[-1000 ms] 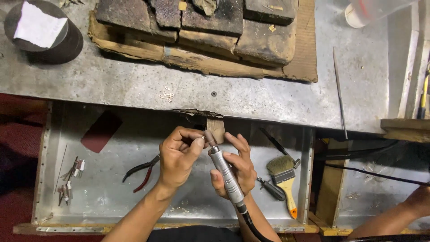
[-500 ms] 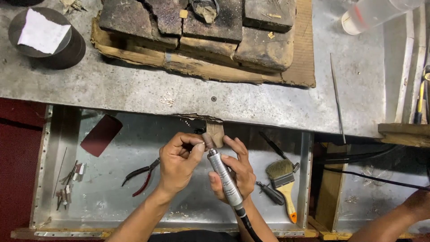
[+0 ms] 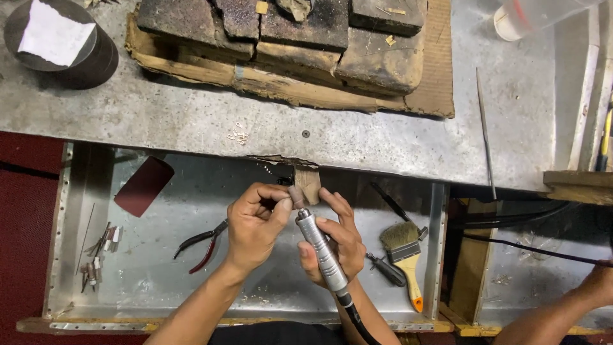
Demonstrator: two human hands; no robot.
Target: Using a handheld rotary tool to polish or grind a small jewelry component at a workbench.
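Fingers of your left hand point(image 3: 255, 223) pinch something small, hidden from view, at the wooden peg point(image 3: 308, 183). Your right hand point(image 3: 335, 239) wraps the rotary tool point(image 3: 319, 246), tip beside those fingers, steadied for control.

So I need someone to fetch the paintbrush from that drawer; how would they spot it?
Look in the open metal drawer under the steel bench, to its right end. The yellow-handled flat paintbrush lies there beside a dark screwdriver, right of the right hand; only it has pale bristles.
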